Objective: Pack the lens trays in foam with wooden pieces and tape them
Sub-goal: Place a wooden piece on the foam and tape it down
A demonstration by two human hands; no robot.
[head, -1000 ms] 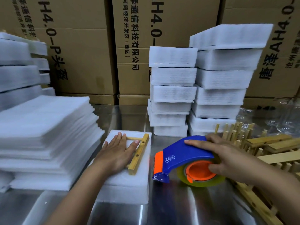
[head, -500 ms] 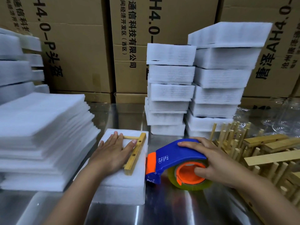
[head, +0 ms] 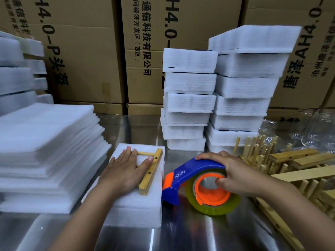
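Foam pack (head: pixel 137 207) sits front-centre on the desk (head: pixel 199 236), wood piece (head: pixel 151 172) flat on top. Left hand (head: pixel 125 171) lies over the piece — fingers (head: pixel 129 153) straight, pressing down, thumb against its side rail. Right hand (head: pixel 241 176) grips the dispenser (head: pixel 197 171): fingers curled over the blue top, thumb in the orange core. Dispenser nose is low at the pack's right edge — can't tell if it touches. Loose sheets (head: pixel 49 151) left, wrapped stacks (head: pixel 188 105) behind, wood pile (head: pixel 299 160) right, cartons (head: pixel 87 51) at back.

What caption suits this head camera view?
Left hand presses a wooden piece onto the foam pack while right hand holds the tape dispenser beside it.
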